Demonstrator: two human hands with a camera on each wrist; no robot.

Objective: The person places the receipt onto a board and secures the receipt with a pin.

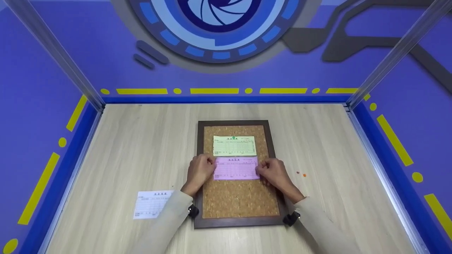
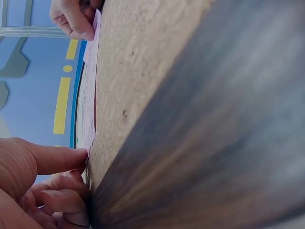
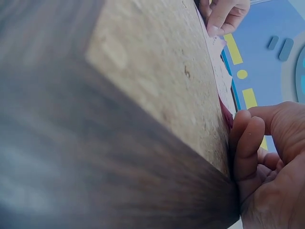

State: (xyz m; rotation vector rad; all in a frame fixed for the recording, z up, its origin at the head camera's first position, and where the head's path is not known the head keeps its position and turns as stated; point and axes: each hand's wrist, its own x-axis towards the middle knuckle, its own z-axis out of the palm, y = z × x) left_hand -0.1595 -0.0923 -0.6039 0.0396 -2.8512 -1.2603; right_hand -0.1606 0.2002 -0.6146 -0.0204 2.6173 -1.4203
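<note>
A pink printed slip (image 1: 236, 168) lies over the cork board (image 1: 240, 199), just below a pale yellow-green slip (image 1: 235, 146) that has a green pin (image 1: 233, 138) at its top edge. My left hand (image 1: 200, 172) pinches the pink slip's left edge between thumb and finger. At the opposite edge, my right hand (image 1: 277, 173) pinches the slip's right side. The left wrist view shows the left hand (image 2: 52, 183) low over the frame, its fingers curled. In the right wrist view the right hand (image 3: 271, 152) is at the slip's edge, its fingers bent.
A dark wooden frame (image 1: 240, 222) borders the board. Left of it on the table (image 1: 116, 158) lies a white printed slip (image 1: 152, 204), partly under the left sleeve. A small orange pin (image 1: 304, 175) and a reddish one (image 1: 298, 173) lie to the right. Blue-purple walls surround the table.
</note>
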